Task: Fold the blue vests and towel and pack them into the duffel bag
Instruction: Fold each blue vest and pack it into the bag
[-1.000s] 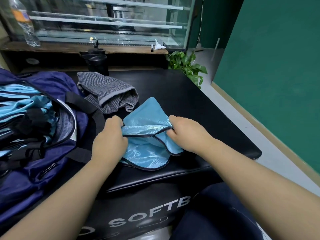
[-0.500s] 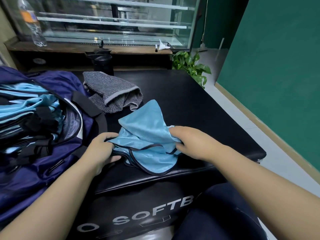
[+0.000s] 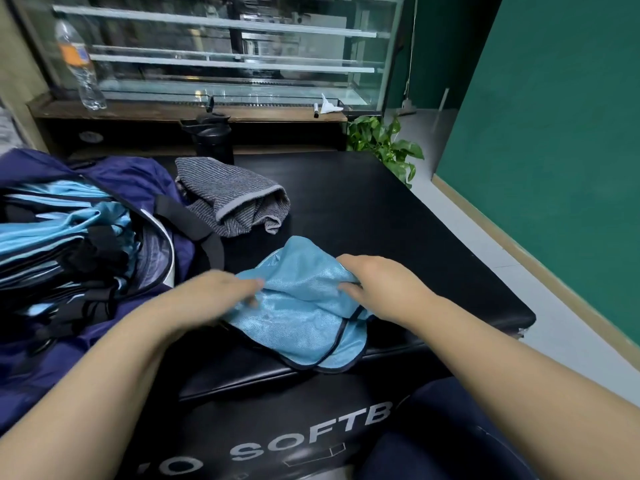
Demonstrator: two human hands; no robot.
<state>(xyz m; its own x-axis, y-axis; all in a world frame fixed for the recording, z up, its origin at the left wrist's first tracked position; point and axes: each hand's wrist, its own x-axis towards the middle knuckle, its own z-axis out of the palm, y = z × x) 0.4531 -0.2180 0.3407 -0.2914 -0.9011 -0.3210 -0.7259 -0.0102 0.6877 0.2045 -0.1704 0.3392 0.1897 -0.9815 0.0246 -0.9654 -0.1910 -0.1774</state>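
Vest [image 3: 298,306] of light blue mesh with dark piping lies crumpled near the front edge of the black padded worktop [image 3: 398,216], its lower hem drooping just over that edge. The right hand [image 3: 377,289] sits at the vest's 3 o'clock side, fingers [image 3: 348,289] curled in and pinching a bunched fold of the fabric. The left hand [image 3: 214,292] is at the vest's 9 o'clock side, blurred by motion; its fingertips [image 3: 254,284] touch the cloth, but whether they are clenched on it or merely resting I cannot tell.

At 11 o'clock from the vest, a grey striped towel [image 3: 232,199] lies in a loose heap on the worktop, apart from the vest. At 9 o'clock stands the navy duffel bag [image 3: 145,188], unzipped, with light blue vests [image 3: 55,233] and black trim stacked inside; a black strap [image 3: 194,230] of the bag runs across its rim toward the towel.

Beyond the towel at 12 o'clock a black bottle [image 3: 213,140] stands by the far edge of the worktop. Farther back, a clear water bottle [image 3: 79,67] with an orange label stands on a wooden ledge before a glass display case [image 3: 221,50]. A green leafy plant [image 3: 384,143] sits at 1 o'clock beside the green wall [image 3: 554,133].
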